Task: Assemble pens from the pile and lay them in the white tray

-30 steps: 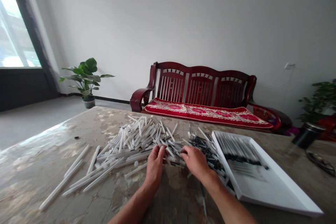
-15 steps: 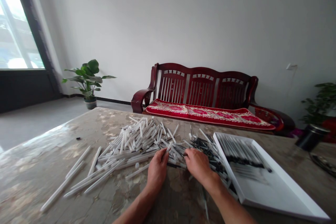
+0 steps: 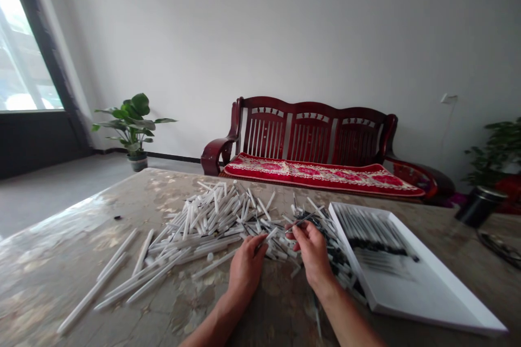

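Note:
My left hand [image 3: 247,264] is closed at the near edge of a heap of slim white pen-like tubes [image 3: 207,214], pinching a white tube [image 3: 271,234] that points up and right. My right hand [image 3: 312,255] pinches a thin dark stick [image 3: 304,219], slanting up to the right, between thumb and fingers. Beneath and beside the right hand lie black and clear small parts [image 3: 337,257], blurred together. To the right, a shallow white tray [image 3: 439,303] holds a row of clear sticks with black parts [image 3: 372,233]. Both fingertips' inner sides are partly hidden.
Several long white tubes [image 3: 93,293] lie loose on the patterned tabletop [image 3: 171,309] at left, with a small black piece [image 3: 118,218] behind them. A dark cylinder [image 3: 481,207] stands beyond the tray. A red wooden bench [image 3: 309,135] is behind the table.
My right hand has lifted and turned, and a thin dark stick now shows in its fingers. The left hand has shifted slightly right and lower. The view has moved a little.

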Demonstrator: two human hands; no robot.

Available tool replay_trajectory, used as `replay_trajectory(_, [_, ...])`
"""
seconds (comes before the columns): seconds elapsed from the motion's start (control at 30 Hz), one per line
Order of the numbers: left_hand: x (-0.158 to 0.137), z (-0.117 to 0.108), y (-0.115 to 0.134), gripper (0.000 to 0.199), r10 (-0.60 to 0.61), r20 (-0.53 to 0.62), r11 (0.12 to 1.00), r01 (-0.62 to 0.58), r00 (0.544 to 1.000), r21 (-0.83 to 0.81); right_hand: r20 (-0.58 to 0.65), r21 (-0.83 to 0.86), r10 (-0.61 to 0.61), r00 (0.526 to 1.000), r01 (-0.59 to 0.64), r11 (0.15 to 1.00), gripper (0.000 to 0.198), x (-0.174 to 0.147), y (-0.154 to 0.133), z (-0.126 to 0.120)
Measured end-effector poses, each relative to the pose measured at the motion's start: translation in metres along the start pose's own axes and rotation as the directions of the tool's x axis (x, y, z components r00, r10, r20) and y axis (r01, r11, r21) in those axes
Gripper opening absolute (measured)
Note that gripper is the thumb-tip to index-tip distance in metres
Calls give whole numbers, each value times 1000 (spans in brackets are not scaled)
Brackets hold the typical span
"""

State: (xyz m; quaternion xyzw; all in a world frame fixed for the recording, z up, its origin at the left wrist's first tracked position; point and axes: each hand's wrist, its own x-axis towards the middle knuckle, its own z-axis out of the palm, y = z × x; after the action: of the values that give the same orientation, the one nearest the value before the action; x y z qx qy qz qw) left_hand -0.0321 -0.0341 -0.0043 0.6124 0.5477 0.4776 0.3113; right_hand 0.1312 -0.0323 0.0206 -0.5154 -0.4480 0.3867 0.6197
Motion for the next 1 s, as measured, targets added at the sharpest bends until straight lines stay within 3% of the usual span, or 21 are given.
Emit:
replay_trajectory(0.2, [-3,1,4,27,29,63,999,-30,998,24,-27,59,18,999,-16,998,38,-2,-5,3])
replay_trajectory(0.5, [-3,4,0,27,48,96,999,-46,994,-20,132,7,49,990,-51,999,37,-9,2,8])
replay_trajectory(0.73, [1,9,-5,24,32,90,986,-17,995,-163,212,-69,-53,976,69,995,42,-8,-4,5])
replay_trajectory(0.9, [-3,10,-2,23,69,145,991,-52,987,-120,245,-117,-72,967,103,988,35,-10,-1,6])
replay_trajectory(1.0, [-6,4,4,26,128,48,990,-125,991,-61,222,-130,-79,972,110,985,30,-11,-3,6])
